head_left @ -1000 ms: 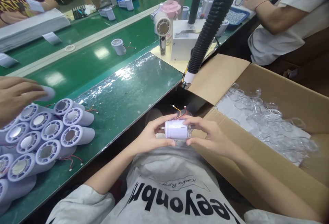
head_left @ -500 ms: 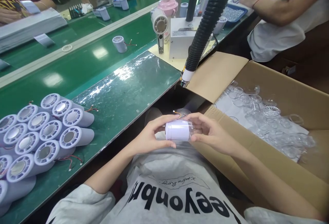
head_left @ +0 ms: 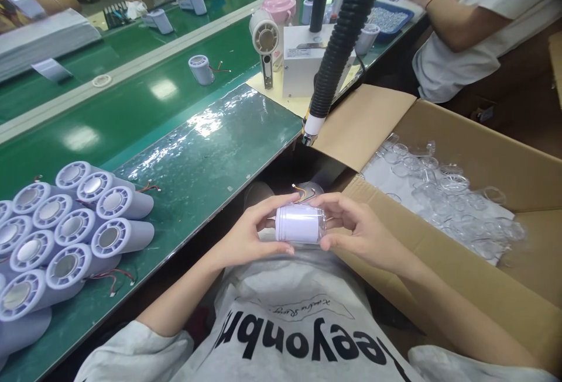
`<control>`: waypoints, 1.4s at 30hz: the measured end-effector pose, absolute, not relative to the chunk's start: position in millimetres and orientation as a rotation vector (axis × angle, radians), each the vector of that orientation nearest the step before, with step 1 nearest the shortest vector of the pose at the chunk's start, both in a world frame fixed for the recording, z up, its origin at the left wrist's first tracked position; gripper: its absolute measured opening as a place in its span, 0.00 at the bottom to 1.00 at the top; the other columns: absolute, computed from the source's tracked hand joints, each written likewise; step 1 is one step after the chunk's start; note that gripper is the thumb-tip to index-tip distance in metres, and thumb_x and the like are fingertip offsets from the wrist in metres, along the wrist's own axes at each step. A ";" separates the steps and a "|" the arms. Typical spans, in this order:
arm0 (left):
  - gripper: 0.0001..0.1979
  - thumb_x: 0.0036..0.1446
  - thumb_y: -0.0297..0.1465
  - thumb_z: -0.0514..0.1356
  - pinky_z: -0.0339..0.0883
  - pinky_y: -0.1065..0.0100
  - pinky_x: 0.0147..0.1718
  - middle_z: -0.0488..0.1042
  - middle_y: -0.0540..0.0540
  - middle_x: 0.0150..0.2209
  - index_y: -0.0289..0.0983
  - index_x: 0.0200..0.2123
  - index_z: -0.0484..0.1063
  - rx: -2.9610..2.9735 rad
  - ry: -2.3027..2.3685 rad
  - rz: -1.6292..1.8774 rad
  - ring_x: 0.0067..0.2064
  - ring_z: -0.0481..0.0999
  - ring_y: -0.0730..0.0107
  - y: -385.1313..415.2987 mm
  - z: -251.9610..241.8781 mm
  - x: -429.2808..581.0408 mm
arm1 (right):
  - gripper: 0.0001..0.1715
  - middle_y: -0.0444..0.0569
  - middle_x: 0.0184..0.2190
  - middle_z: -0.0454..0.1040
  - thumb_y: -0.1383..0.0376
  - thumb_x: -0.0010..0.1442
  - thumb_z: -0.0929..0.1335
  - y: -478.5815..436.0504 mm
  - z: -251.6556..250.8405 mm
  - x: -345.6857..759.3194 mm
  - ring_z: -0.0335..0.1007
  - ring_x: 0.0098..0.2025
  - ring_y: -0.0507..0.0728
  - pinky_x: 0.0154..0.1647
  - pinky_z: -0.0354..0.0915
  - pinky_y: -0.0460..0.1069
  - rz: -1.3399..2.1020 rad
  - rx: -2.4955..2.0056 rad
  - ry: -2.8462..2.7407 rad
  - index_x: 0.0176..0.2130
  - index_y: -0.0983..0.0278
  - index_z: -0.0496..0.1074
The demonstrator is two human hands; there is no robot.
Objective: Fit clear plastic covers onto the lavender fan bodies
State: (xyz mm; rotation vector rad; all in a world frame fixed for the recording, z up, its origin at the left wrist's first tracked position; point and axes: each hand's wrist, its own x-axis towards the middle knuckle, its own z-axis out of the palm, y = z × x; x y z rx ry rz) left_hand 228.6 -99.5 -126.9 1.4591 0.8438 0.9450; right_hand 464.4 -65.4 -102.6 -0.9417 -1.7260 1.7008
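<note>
Between my hands, above my lap, lies a pale lilac cylindrical fan motor housing (head_left: 298,224) on its side. My left hand (head_left: 250,231) closes on its left end, thumb below and fingers above. My right hand (head_left: 357,227) grips the other end, where a clear plastic piece (head_left: 323,224) shows at the rim; how far it sits around the housing I cannot tell. Thin wires with a small white connector (head_left: 294,186) rise behind the housing. To the left, several similar housings (head_left: 70,227) lie stacked on the green bench, their round ends facing me.
A cardboard box (head_left: 395,224) on the right holds many clear plastic rings (head_left: 452,183). A black corrugated hose (head_left: 340,37) hangs ahead, its metal tip near the bench edge. One housing (head_left: 201,70) stands on the green conveyor (head_left: 127,98). A co-worker's arm (head_left: 456,19) is at upper right.
The whole view has shifted slightly. Both hands keep their hold on the housing, with hardly any change in its position between them.
</note>
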 end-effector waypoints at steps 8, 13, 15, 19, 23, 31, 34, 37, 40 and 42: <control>0.43 0.43 0.26 0.72 0.65 0.56 0.58 0.65 0.43 0.62 0.50 0.61 0.62 1.468 0.832 0.932 0.62 0.66 0.53 -103.1 -122.9 228.4 | 0.24 0.47 0.48 0.73 0.61 0.52 0.77 -67.6 -98.5 465.1 0.73 0.43 0.56 0.45 0.73 0.51 1.648 -0.904 -1.751 0.47 0.58 0.69; 0.41 0.43 0.28 0.72 0.65 0.55 0.58 0.65 0.42 0.62 0.49 0.61 0.62 1.474 0.858 0.905 0.61 0.66 0.52 -104.2 -120.3 228.3 | 0.26 0.49 0.48 0.74 0.58 0.54 0.76 -67.8 -102.9 465.4 0.74 0.42 0.58 0.42 0.72 0.50 1.849 -0.904 -1.620 0.49 0.58 0.67; 0.41 0.44 0.28 0.72 0.64 0.54 0.58 0.65 0.42 0.61 0.49 0.61 0.63 1.498 0.860 0.901 0.62 0.66 0.52 -104.1 -120.3 228.2 | 0.26 0.49 0.46 0.74 0.55 0.53 0.76 -67.3 -105.9 464.9 0.74 0.42 0.58 0.40 0.71 0.50 1.919 -0.884 -1.546 0.48 0.59 0.67; 0.40 0.44 0.28 0.72 0.62 0.53 0.60 0.64 0.42 0.62 0.49 0.61 0.63 1.540 0.848 0.909 0.62 0.65 0.52 -103.0 -121.5 227.6 | 0.26 0.48 0.40 0.75 0.51 0.55 0.74 -66.3 -109.7 462.7 0.74 0.37 0.55 0.36 0.71 0.49 1.992 -0.902 -1.468 0.47 0.60 0.65; 0.41 0.44 0.29 0.72 0.60 0.52 0.61 0.64 0.41 0.62 0.49 0.61 0.63 1.572 0.831 0.913 0.63 0.64 0.52 -102.1 -123.2 227.3 | 0.28 0.44 0.31 0.74 0.46 0.55 0.72 -66.4 -109.3 459.9 0.73 0.28 0.53 0.30 0.72 0.48 2.049 -0.919 -1.418 0.43 0.62 0.65; 0.40 0.43 0.29 0.72 0.58 0.53 0.62 0.63 0.44 0.63 0.51 0.60 0.64 1.574 0.813 0.894 0.64 0.62 0.53 -102.8 -123.8 227.8 | 0.32 0.43 0.21 0.73 0.39 0.55 0.68 -67.8 -115.2 456.6 0.74 0.20 0.54 0.18 0.69 0.43 2.180 -1.029 -1.328 0.37 0.63 0.61; 0.41 0.43 0.30 0.72 0.58 0.52 0.62 0.63 0.43 0.63 0.50 0.61 0.64 1.582 0.807 0.898 0.64 0.62 0.51 -102.8 -124.3 227.4 | 0.32 0.43 0.19 0.72 0.37 0.54 0.68 -68.3 -116.6 452.8 0.73 0.18 0.53 0.15 0.67 0.42 2.253 -1.015 -1.239 0.33 0.62 0.59; 0.41 0.42 0.30 0.73 0.58 0.50 0.62 0.64 0.41 0.63 0.49 0.61 0.64 1.622 0.794 0.929 0.64 0.62 0.50 -101.8 -125.6 227.3 | 0.34 0.44 0.19 0.73 0.36 0.53 0.67 -69.3 -115.9 449.8 0.71 0.16 0.52 0.11 0.63 0.40 2.323 -1.023 -1.155 0.33 0.62 0.60; 0.42 0.41 0.30 0.73 0.59 0.50 0.62 0.65 0.42 0.62 0.50 0.60 0.64 1.669 0.781 0.957 0.64 0.63 0.51 -100.5 -126.7 227.5 | 0.34 0.49 0.21 0.76 0.36 0.57 0.64 -70.4 -115.9 449.4 0.69 0.15 0.50 0.11 0.62 0.39 2.427 -1.052 -1.061 0.34 0.65 0.64; 0.42 0.41 0.29 0.73 0.59 0.51 0.61 0.65 0.43 0.63 0.52 0.60 0.64 1.690 0.777 0.967 0.64 0.63 0.52 -100.3 -126.4 227.8 | 0.35 0.51 0.21 0.76 0.38 0.62 0.59 -70.8 -116.6 449.5 0.69 0.14 0.49 0.11 0.62 0.37 2.508 -1.065 -0.978 0.34 0.66 0.67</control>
